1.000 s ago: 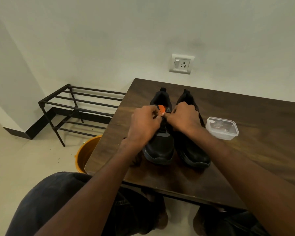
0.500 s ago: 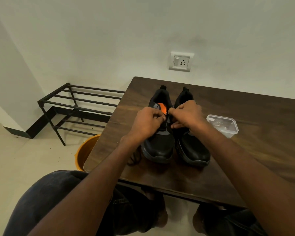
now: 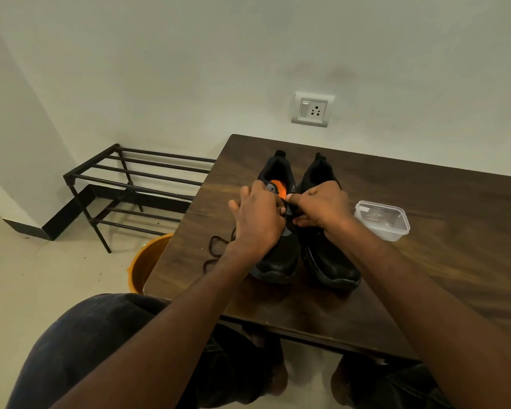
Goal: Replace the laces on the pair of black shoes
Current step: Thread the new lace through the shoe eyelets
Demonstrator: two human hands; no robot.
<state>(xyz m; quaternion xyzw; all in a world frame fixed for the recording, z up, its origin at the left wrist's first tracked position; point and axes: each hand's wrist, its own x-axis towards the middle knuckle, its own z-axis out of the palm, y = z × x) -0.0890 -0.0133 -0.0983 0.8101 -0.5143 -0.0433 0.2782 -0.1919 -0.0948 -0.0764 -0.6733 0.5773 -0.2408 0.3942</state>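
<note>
Nearest the camera, the person's knees in dark trousers (image 3: 101, 343) sit at the near edge of the dark wooden table (image 3: 443, 278), and both bare forearms reach forward over it. Two black shoes stand side by side near the table's left edge, toes toward the near edge and heels toward the far one. The left hand (image 3: 257, 219) lies over the middle of the left shoe (image 3: 278, 261), its grip curled together over the lacing area; what the fingers press on is hidden beneath the hand. A loose black lace (image 3: 216, 249) trails in loops from under that hand onto the table toward the left edge. The right hand (image 3: 319, 208) hovers between the two shoes, thumb and forefinger pinched together on a dark bit of lace at the left shoe's eyelets. The right shoe (image 3: 331, 261) sits just beside, touching or nearly so. An orange insole (image 3: 278, 187) shows inside the left shoe. To the right stands a clear lidded plastic container (image 3: 381, 219). Beyond the left edge, an orange bucket (image 3: 148, 261) and a black metal rack (image 3: 136, 184) are on the floor. A wall socket (image 3: 311, 109) is above the far edge.
</note>
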